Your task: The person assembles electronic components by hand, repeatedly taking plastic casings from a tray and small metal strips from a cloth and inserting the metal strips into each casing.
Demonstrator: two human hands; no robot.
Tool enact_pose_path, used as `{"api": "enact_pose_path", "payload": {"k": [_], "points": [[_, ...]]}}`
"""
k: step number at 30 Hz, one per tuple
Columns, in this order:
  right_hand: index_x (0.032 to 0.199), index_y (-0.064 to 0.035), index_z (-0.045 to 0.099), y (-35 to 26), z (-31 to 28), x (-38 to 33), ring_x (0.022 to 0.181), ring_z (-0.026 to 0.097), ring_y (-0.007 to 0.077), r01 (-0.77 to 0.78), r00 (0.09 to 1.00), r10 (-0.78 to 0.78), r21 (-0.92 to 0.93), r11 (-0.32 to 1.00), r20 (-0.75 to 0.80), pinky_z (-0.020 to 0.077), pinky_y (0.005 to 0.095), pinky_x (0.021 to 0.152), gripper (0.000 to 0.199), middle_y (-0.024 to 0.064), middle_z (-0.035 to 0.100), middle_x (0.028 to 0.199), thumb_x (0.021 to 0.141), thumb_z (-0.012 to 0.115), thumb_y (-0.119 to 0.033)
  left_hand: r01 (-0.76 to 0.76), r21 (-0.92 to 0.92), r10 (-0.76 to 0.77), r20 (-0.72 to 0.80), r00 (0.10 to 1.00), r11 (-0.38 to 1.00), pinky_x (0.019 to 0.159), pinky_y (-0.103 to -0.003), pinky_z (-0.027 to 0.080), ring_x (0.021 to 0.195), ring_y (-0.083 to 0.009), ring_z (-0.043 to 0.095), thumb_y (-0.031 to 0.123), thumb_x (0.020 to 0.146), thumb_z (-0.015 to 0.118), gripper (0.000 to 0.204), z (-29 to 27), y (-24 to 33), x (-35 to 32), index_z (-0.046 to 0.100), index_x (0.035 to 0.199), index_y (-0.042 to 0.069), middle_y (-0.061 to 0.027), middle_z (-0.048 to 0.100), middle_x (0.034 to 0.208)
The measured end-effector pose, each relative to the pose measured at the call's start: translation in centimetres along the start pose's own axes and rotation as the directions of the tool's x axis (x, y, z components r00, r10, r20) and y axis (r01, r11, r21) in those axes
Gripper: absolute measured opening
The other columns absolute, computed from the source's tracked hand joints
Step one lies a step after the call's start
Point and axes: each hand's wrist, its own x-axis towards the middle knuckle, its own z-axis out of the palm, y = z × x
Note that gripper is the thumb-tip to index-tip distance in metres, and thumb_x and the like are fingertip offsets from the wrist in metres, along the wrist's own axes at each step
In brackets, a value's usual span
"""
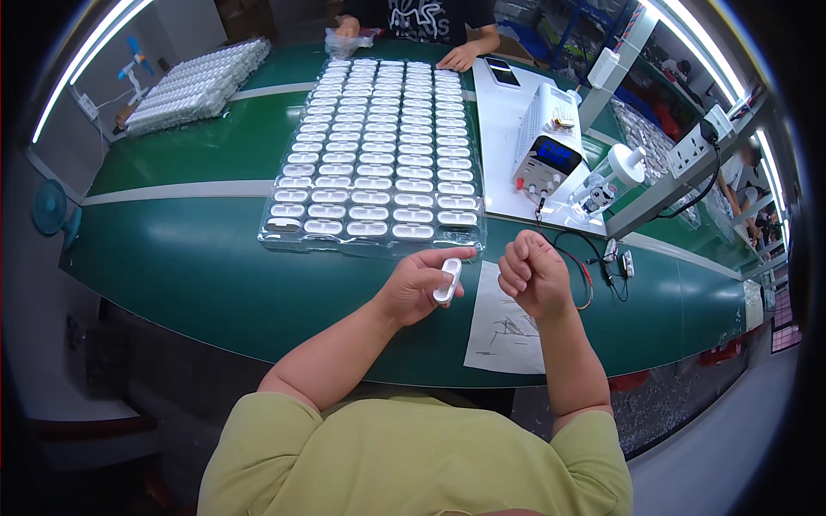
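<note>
My left hand is closed round a small white oval case piece, its hollow side turned up, with the thumb on its edge. Level with it, a little to the right, my right hand is raised with its fingers curled in; whether they hold anything is hidden. Beneath the right hand lies a white paper sheet with dark line marks. Beyond both hands, a large clear plastic tray carries rows of similar white oval pieces on the green table.
A power supply with a lit blue display stands on a white board, near a phone and a white cup. Red and black cables lie to the right. Opposite, a co-worker's hand touches the tray's far edge. Stacked trays stand far left.
</note>
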Motion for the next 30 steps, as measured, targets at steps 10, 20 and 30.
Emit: {"api": "enact_pose_path", "payload": {"k": [10, 20, 30], "points": [[0.098, -0.0015, 0.063, 1.0, 1.8, 3.1, 0.071, 0.059, 0.0088, -0.097, 0.953, -0.184, -0.817, 0.569, -0.241, 0.0471, 0.0213, 0.062, 0.02, 0.0031, 0.064, 0.082, 0.09, 0.068, -0.019, -0.131, -0.089, 0.139, 0.087, 0.986, 0.987, 0.056, -0.021, 0.049, 0.07, -0.0128, 0.06, 0.007, 0.082, 0.057, 0.058, 0.1, 2.1, 0.8, 0.044, 0.137, -0.006, -0.0094, 0.065, 0.079], [0.089, -0.002, 0.065, 4.1, 1.2, 2.1, 0.065, 0.057, 0.0077, -0.115, 0.934, -0.172, -0.722, 0.682, -0.312, 0.0458, 0.022, 0.058, 0.021, 0.0025, 0.064, 0.076, 0.094, 0.063, -0.022, -0.099, 0.062, 0.096, 0.038, 0.995, 0.993, 0.06, -0.023, 0.056, 0.076, -0.0142, 0.068, 0.002, 0.081, 0.06, 0.054, -0.1, 1.0, 0.2, 0.05, 0.134, -0.005, -0.0097, 0.067, 0.085], [0.085, -0.0008, 0.059, 5.6, 1.6, 0.5, 0.058, 0.051, 0.0139, 0.124, 0.913, -0.409, -0.961, 0.246, 0.014, 0.0413, 0.0274, 0.054, 0.01, 0.0058, 0.055, 0.068, 0.091, 0.061, -0.008, -0.18, 0.141, 0.215, -0.305, 0.928, 0.974, 0.068, -0.025, 0.06, 0.082, -0.0202, 0.068, 0.005, 0.09, 0.061, 0.041, -0.3, 0.4, 1.0, 0.048, 0.128, -0.002, -0.0157, 0.066, 0.098]]}}
